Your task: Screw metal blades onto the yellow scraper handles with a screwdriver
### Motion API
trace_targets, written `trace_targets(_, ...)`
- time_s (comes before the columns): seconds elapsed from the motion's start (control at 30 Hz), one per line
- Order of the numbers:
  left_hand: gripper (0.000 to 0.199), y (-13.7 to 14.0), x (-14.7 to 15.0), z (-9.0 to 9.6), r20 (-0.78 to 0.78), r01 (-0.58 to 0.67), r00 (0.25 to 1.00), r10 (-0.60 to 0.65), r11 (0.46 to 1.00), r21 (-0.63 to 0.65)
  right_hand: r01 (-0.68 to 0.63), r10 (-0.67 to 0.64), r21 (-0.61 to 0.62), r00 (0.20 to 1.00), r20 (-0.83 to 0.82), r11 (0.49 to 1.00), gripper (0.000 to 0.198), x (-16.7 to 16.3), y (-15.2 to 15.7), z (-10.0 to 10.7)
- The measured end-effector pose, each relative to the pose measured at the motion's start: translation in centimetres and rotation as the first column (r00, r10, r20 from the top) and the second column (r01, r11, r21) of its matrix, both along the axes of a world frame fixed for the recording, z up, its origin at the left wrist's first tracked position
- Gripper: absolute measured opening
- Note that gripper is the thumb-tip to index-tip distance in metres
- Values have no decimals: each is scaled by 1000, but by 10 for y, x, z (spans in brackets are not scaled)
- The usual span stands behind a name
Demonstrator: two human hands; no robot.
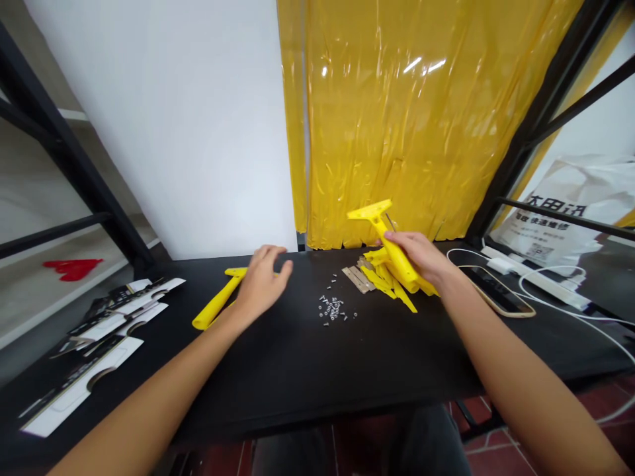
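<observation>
In my right hand (419, 254) is a yellow plastic scraper (391, 248), tilted with its wide head up and to the left. A thin dark rod (393, 222) sticks out beside its neck; I cannot tell what it belongs to. Below that hand lies a pile of yellow plastic pieces (381, 272), with flat metal blades (358, 279) at its left side. My left hand (265, 281) is open, thumb apart, by another yellow scraper (218, 303) on the table, partly hidden behind the hand. Small screws and nuts (333, 308) are scattered between my hands.
Printed cardboard sleeves (109, 324) lie along the left of the black table (307, 370). At the right are a phone (499, 291), a white power strip (540, 281) with cables, and a white plastic bag (570, 211). Black frame posts flank both sides; a yellow plastic curtain (426, 119) hangs behind.
</observation>
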State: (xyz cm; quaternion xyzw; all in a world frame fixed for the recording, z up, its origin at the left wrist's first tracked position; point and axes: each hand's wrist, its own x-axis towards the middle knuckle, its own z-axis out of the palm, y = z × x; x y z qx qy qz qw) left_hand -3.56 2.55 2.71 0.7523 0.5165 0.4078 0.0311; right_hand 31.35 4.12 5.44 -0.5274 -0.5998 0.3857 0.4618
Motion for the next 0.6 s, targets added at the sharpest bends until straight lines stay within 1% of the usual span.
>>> trace_targets(0.03, 33, -6, 10, 1, 179, 145, 976, -125, 984, -103, -100, 93, -51, 988, -119, 994, 46, -16, -4, -3)
trace_targets(0.07, 36, -12, 20, 2, 360, 294, 910, -206, 933, -210, -174, 158, -66, 967, -199, 983, 45, -32, -9, -8)
trace_targets(0.1, 39, -18, 29, 1, 522, 435, 816, -250, 859, -269, -238, 216, -63, 945, -247, 969, 43, -49, -15, -13)
trace_targets(0.13, 40, -23, 36, 0, 649, 542, 717, -256, 790, -286, -303, 279, -53, 923, -265, 951, 41, -65, -21, -19)
trace_targets(0.17, 39, -27, 41, -1, 737, 616, 629, -247, 737, -279, -370, 345, -53, 901, -264, 927, 40, -80, -27, -25)
trace_targets(0.2, 37, -30, 45, -2, 795, 677, 557, -241, 686, -266, -435, 406, -66, 877, -255, 898, 40, -92, -33, -30)
trace_targets(0.23, 35, -32, 48, -3, 835, 717, 499, -231, 651, -249, -497, 465, -95, 853, -239, 863, 42, -102, -38, -35)
trace_targets(0.27, 34, -33, 49, -4, 865, 735, 455, -211, 637, -232, -542, 507, -119, 829, -235, 832, 44, -108, -41, -39)
trace_targets(0.3, 31, -33, 48, -3, 891, 734, 418, -177, 643, -217, -578, 539, -139, 807, -240, 804, 48, -112, -43, -41)
trace_targets(0.33, 28, -32, 47, -2, 914, 715, 384, -131, 668, -205, -596, 555, -140, 794, -246, 791, 51, -113, -43, -43)
trace_targets(0.37, 25, -31, 45, 0, 933, 685, 353, -72, 700, -205, -595, 557, -120, 793, -247, 795, 53, -111, -40, -44)
trace_targets(0.4, 22, -28, 42, 3, 948, 649, 319, -7, 730, -213, -568, 538, -81, 809, -236, 819, 53, -106, -36, -43)
trace_targets(0.43, 19, -25, 38, 6, 952, 628, 302, 44, 742, -234, -522, 508, -21, 838, -199, 853, 52, -100, -29, -43)
trace_targets(0.47, 18, -22, 33, 9, 946, 631, 310, 96, 724, -280, -449, 451, 48, 881, -141, 892, 48, -92, -22, -42)
trace_targets(0.5, 19, -18, 29, 12, 939, 643, 320, 130, 698, -316, -352, 360, 105, 931, -58, 930, 42, -83, -14, -41)
trace_targets(0.53, 19, -14, 24, 13, 931, 654, 339, 136, 678, -337, -247, 241, 155, 969, 56, 957, 38, -73, -7, -40)
trace_targets(0.57, 18, -11, 20, 13, 916, 631, 379, 130, 688, -359, -143, 97, 222, 974, 206, 965, 36, -65, -1, -40)
trace_targets(0.6, 19, -8, 16, 13, 888, 600, 442, 128, 694, -399, -94, -15, 277, 930, 368, 956, 34, -57, 4, -41)
